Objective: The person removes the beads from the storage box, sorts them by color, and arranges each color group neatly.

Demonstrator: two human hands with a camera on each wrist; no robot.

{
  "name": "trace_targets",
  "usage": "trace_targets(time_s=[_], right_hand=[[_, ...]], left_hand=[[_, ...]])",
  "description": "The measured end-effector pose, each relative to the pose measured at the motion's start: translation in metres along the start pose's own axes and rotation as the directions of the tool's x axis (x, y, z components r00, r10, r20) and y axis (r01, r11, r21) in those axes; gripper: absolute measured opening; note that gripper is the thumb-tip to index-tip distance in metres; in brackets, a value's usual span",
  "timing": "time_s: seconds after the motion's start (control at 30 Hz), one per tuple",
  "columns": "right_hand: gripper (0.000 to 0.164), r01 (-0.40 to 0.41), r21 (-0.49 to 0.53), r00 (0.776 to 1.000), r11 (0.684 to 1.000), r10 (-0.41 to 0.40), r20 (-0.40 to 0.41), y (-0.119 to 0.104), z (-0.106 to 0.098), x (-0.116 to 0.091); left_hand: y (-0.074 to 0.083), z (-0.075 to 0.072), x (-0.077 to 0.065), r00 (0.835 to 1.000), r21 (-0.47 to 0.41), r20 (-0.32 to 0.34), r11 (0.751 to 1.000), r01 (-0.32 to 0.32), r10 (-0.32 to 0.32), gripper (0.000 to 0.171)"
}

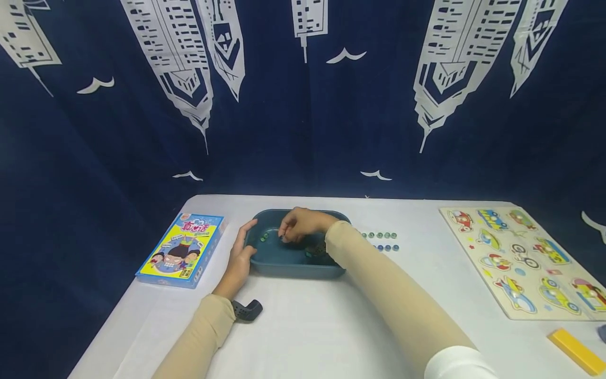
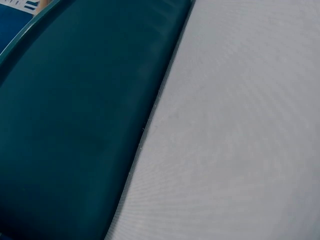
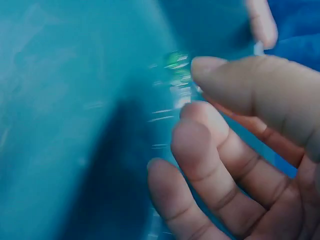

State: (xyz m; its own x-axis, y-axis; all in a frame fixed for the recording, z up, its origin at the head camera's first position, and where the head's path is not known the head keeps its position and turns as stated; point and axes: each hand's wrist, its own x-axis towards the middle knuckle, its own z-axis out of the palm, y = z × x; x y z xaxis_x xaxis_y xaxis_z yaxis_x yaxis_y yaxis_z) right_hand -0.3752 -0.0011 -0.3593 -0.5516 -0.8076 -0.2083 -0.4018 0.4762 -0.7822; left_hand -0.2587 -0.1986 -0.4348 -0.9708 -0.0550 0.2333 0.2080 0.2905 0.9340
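Note:
A dark teal plastic tub (image 1: 293,270) stands on the table, its wall filling the left part of the left wrist view. My left hand (image 1: 239,258) holds the tub's left end, thumb and fingertips over the rim. Inside the tub, my right hand (image 1: 303,225) pinches a small dark marble (image 1: 282,239) between thumb and fingertips; in the right wrist view the fingers mostly hide it. Green glass marbles (image 1: 263,237) lie on the tub floor left of that hand, blurred in the right wrist view. The right wrist covers part of the tub's right side.
Right of the tub sit a row of green marbles (image 1: 379,235) and a row of blue marbles (image 1: 387,247). A blue and yellow card game box (image 1: 182,250) lies at left. At right are a wooden picture puzzle board (image 1: 525,263) and a yellow block (image 1: 576,351).

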Motion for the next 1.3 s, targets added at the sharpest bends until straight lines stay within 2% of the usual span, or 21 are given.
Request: trace_targets(time_s=[0.1, 0.23, 0.37, 0.43, 0.53, 0.63, 0.73, 0.8, 0.9, 1.0, 1.07, 1.13, 1.3], right_hand=[[0.018, 0.062, 0.064, 0.998, 0.996, -0.062, -0.005, -0.005, -0.009, -0.018], [0.024, 0.16, 0.116, 0.987, 0.98, -0.155, -0.051, -0.011, -0.02, -0.049], [0.027, 0.197, 0.152, 0.975, 0.969, -0.177, -0.135, -0.01, -0.03, -0.088], [0.027, 0.194, 0.152, 0.97, 0.969, -0.166, -0.178, -0.006, -0.035, -0.108], [0.022, 0.171, 0.126, 0.962, 0.977, -0.137, -0.237, 0.005, -0.042, -0.136], [0.019, 0.126, 0.116, 0.955, 0.985, -0.089, -0.283, 0.022, -0.05, -0.162], [0.021, 0.062, 0.131, 0.944, 0.989, -0.016, -0.33, 0.043, -0.054, -0.185], [0.023, 0.009, 0.133, 0.926, 0.991, 0.042, -0.374, 0.059, -0.054, -0.198], [0.022, -0.055, 0.166, 0.887, 0.985, 0.124, -0.445, 0.082, -0.049, -0.213], [0.023, -0.106, 0.238, 0.828, 0.965, 0.218, -0.517, 0.102, -0.039, -0.226], [0.025, -0.13, 0.287, 0.776, 0.949, 0.278, -0.566, 0.115, -0.033, -0.232], [0.026, -0.149, 0.326, 0.714, 0.933, 0.33, -0.618, 0.125, -0.026, -0.236], [0.026, -0.161, 0.405, 0.567, 0.9, 0.421, -0.708, 0.142, -0.011, -0.234]], left_hand=[[0.0, 0.001, 0.0, 1.0, 0.007, 0.003, 1.0, 0.001, -0.001, 0.074], [0.001, 0.0, -0.001, 1.0, 0.015, 0.007, 1.0, 0.006, -0.006, 0.074], [0.002, 0.001, -0.001, 1.0, 0.022, 0.008, 1.0, -0.008, 0.008, 0.073], [0.006, 0.001, -0.001, 1.0, 0.019, 0.016, 1.0, -0.015, 0.014, 0.073], [0.024, 0.0, -0.006, 0.999, 0.011, 0.032, 1.0, -0.004, 0.004, 0.073], [0.025, -0.001, -0.006, 0.999, 0.009, 0.043, 1.0, 0.004, -0.004, 0.074], [0.009, -0.001, -0.002, 0.999, 0.013, 0.039, 1.0, -0.019, 0.018, 0.075], [0.002, 0.0, -0.002, 0.999, 0.012, 0.032, 0.999, -0.034, 0.034, 0.075], [0.001, -0.002, -0.007, 0.999, 0.018, 0.029, 0.999, -0.033, 0.033, 0.074], [0.0, -0.002, -0.01, 0.999, 0.029, 0.033, 0.999, -0.036, 0.035, 0.075], [-0.001, -0.002, -0.01, 0.999, 0.026, 0.034, 0.999, -0.041, 0.04, 0.075], [0.0, -0.001, -0.01, 0.998, 0.019, 0.037, 0.999, -0.048, 0.047, 0.076], [0.003, 0.001, -0.004, 0.998, 0.031, 0.045, 0.998, -0.045, 0.044, 0.076]])
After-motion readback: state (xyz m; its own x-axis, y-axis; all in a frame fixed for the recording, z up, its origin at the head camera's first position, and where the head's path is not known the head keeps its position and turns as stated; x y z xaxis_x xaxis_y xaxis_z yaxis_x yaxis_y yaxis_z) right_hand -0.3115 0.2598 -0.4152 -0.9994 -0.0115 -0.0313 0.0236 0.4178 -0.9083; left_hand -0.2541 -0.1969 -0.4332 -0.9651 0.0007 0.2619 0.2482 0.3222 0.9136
